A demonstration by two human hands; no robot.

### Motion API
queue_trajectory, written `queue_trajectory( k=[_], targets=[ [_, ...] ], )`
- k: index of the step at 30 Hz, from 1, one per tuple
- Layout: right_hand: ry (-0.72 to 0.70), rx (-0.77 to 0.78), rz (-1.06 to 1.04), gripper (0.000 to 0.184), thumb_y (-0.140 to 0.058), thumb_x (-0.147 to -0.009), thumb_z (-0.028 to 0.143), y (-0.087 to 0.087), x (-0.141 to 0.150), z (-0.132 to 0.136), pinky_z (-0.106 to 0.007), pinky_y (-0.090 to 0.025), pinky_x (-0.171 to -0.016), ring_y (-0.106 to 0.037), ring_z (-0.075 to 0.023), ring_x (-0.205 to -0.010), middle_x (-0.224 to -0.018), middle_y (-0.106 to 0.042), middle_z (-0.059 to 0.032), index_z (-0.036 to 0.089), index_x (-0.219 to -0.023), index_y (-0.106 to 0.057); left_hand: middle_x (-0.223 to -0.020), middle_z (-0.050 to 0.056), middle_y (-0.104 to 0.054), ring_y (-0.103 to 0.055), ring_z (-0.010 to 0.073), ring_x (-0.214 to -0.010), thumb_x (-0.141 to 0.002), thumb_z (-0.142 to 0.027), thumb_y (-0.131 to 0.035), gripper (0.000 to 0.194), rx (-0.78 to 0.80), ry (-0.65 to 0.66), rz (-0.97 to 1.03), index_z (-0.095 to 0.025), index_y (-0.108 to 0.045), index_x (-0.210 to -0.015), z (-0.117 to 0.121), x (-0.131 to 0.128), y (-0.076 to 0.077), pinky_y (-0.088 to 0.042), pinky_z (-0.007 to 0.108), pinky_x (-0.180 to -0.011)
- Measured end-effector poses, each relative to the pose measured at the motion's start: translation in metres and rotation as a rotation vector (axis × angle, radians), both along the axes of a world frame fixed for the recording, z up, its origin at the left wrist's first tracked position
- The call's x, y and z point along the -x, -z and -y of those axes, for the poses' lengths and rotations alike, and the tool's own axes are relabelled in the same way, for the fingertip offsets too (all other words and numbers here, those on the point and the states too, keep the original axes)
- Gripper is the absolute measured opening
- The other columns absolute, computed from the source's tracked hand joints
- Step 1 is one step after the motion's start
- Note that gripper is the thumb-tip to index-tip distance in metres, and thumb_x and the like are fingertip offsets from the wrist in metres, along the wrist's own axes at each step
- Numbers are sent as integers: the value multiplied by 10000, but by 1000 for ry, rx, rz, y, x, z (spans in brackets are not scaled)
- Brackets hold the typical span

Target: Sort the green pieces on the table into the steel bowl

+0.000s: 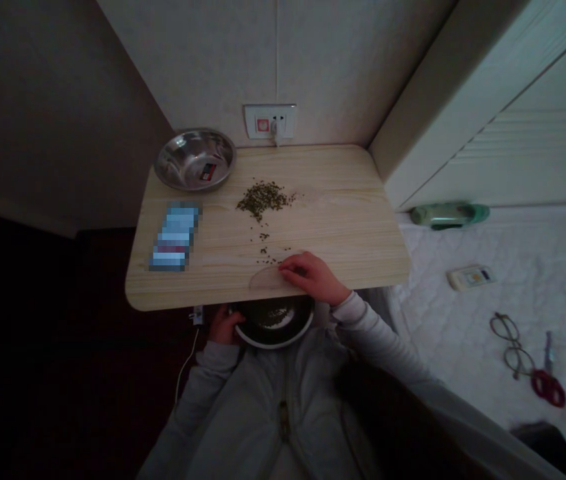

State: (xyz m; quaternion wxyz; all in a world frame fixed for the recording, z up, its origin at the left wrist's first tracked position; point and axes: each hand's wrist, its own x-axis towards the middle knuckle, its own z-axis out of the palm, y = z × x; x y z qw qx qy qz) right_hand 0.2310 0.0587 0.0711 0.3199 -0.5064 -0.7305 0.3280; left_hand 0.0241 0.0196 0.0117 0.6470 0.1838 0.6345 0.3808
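My left hand [225, 326] grips the left rim of a dark bowl with a pale rim [275, 345], held just under the table's front edge. Small grains lie in the bowl. Above it, my right hand [317, 277] pinches a thin, see-through piece with a curved edge [261, 280], low against the tabletop. What this clear piece is, I cannot make out. Small green grains that look like mung beans [265, 199] lie heaped around the middle of the wooden table [347, 227]. A thin trail of them runs from the heap toward my right hand.
A steel bowl [173, 163] stands at the table's back left, with a blurred phone [175, 237] before it. A wall socket [270, 122] holds a plug. On the white bed to the right lie a green bottle [447, 214], a remote [471, 277], glasses [511, 345] and red-handled scissors [549, 387].
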Motion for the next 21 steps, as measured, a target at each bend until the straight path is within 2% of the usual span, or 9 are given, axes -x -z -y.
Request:
queue_trajectory(
  k=[4, 7, 15, 21],
  targets=[
    [280, -4, -125, 198, -405, -761, 290, 5, 2, 1, -238, -397, -641, -512, -115, -705, -770, -570, -22, 191, -886, -523, -441, -68, -484, -420, 79, -366, -410, -91, -511, 310, -6, -6, 1, -185, -516, -705, 0, 1, -2, -270, 199, -349],
    [416, -6, -174, 205, -391, -766, 288, 10, 3, 0, -248, -408, -651, -512, -119, -702, -775, -561, -25, 191, -910, -500, -433, -77, -464, -407, 73, -359, -404, -89, -513, 317, -12, -17, 6, -182, -518, -707, 1, 1, -3, -276, 199, -351],
    [408, 7, -201, 227, -388, -739, 225, 12, -4, -8, -247, -407, -644, -505, -116, -674, -729, -550, -11, 186, -941, -484, -328, -114, -361, -244, 25, -255, -434, -91, -507, 278, -8, 8, -8, -194, -517, -691, 2, 1, -8, -128, 182, -290],
    [471, -12, -135, 200, -398, -707, 209, 13, -18, -12, -241, -398, -596, -496, -117, -618, -685, -548, -2, 180, -860, -523, -333, -116, -350, -261, 27, -258, -420, -88, -513, 293, -15, -2, 10, -192, -526, -694, 2, 2, -6, -147, 182, -293]
  ],
)
